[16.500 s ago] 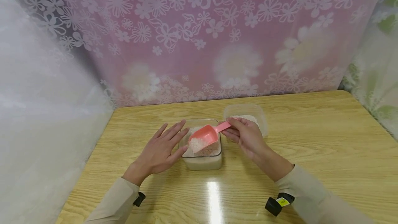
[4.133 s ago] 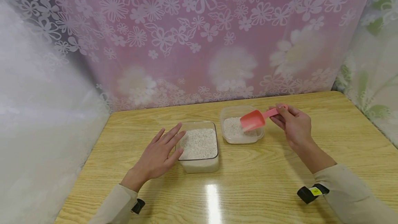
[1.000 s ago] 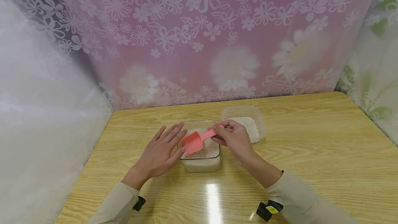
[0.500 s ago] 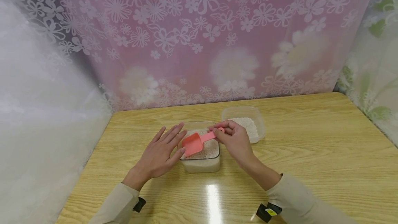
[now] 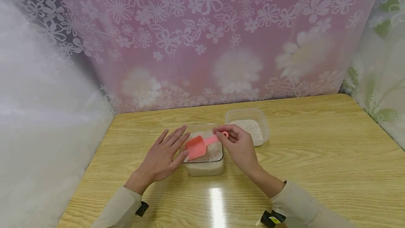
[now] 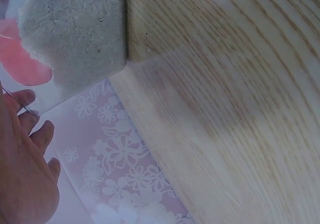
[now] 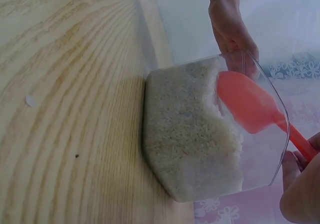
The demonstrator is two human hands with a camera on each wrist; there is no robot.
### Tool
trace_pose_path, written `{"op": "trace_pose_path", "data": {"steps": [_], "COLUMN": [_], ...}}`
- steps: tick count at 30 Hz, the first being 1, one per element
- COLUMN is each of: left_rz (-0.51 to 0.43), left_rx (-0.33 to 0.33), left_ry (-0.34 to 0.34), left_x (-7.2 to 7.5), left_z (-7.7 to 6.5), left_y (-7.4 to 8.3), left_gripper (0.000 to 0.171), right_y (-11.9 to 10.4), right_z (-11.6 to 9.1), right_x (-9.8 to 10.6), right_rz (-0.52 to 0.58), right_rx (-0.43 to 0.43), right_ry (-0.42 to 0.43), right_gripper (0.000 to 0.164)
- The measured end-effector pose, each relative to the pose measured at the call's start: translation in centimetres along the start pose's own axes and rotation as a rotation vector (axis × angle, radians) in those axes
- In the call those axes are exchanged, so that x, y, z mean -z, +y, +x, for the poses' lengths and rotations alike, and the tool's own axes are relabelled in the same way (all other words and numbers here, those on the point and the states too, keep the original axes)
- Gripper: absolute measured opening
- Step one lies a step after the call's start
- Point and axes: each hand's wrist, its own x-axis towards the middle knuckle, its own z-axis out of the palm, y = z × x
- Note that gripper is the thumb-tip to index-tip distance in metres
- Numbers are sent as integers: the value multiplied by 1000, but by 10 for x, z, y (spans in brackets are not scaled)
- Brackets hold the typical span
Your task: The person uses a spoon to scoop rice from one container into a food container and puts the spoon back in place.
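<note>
A pink scoop [image 5: 196, 147] lies with its bowl, which looks bare inside, over the rice in a clear square container [image 5: 205, 169]. My right hand [image 5: 240, 147] pinches its handle between thumb and fingers, near the looped end. My left hand [image 5: 159, 156] is spread with straight fingers along the container's left side, fingertips right at the rim. In the right wrist view, the rice [image 7: 185, 134] shows through the container wall, and the scoop bowl [image 7: 247, 104] sits at the rice surface. In the left wrist view, the left fingers [image 6: 42, 136] stand near the rim.
A shallow clear plastic box [image 5: 265, 129] with a smaller heap of rice [image 5: 250, 127] stands behind and right of the container. Both stand on a wood-grain table [image 5: 316, 157]. A pink floral curtain [image 5: 202, 45] hangs behind it, and a stray grain [image 7: 29, 100] lies on the tabletop.
About four seconds ago the scoop was over the right-hand box; it has since come left to the large container. In the last second the right hand has shifted slightly; the left stays put.
</note>
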Motion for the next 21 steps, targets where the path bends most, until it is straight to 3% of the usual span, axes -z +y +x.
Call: {"op": "trace_pose_path", "data": {"steps": [6,11,21], "left_rz": [-6,-10,-21], "left_rx": [-2,-10,-14], "left_ry": [11,18,18], "left_x": [0,-1,-2], "left_z": [-1,-1,0], "left_y": [0,-1,-1], "left_gripper": [58,58,58], "right_y": [-5,-11,13], "right_z": [-6,-10,-8], "right_x": [-1,-1,6], "right_rz": [-58,-30,28], "right_rx": [16,41,38], "right_ry": [45,87,110], "right_gripper": [20,21,25]}}
